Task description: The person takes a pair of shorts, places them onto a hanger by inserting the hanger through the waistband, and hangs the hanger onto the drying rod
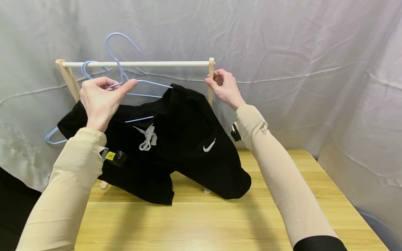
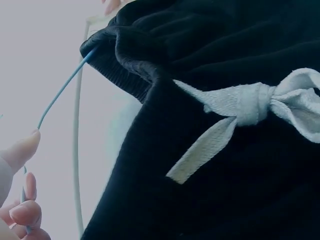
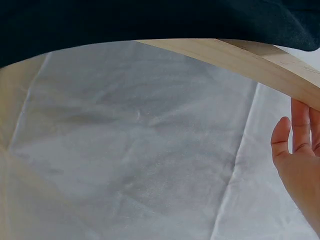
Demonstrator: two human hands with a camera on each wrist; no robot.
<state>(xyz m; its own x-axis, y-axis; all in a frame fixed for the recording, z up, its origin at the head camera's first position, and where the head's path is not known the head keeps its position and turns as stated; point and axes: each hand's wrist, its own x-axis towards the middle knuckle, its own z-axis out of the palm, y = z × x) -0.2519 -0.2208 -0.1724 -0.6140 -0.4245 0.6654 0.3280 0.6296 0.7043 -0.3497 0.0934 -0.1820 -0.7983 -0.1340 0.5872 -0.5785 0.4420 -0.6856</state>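
Black shorts (image 1: 188, 115) hang spread on a light blue wire hanger (image 1: 154, 83), its hook pointing up in front of the rack's rail. My left hand (image 1: 100, 99) pinches this hanger just under the hook, between thumb and fingers. The left wrist view shows the wire (image 2: 59, 95) running into the black waistband, near a white drawstring (image 2: 252, 105) tied in a bow. A white swoosh (image 1: 209, 145) marks one leg. At the right end of the rack, my right hand (image 1: 226, 89) grips the wooden post (image 1: 211, 94) near its top, thumb in front.
The rack's white rail (image 1: 163, 64) carries other blue hangers (image 1: 86, 64) at its left, partly behind the shorts. The rack stands on a wood-grain table (image 1: 194, 223), whose right edge slants away. Grey cloth (image 1: 282, 38) hangs behind everything.
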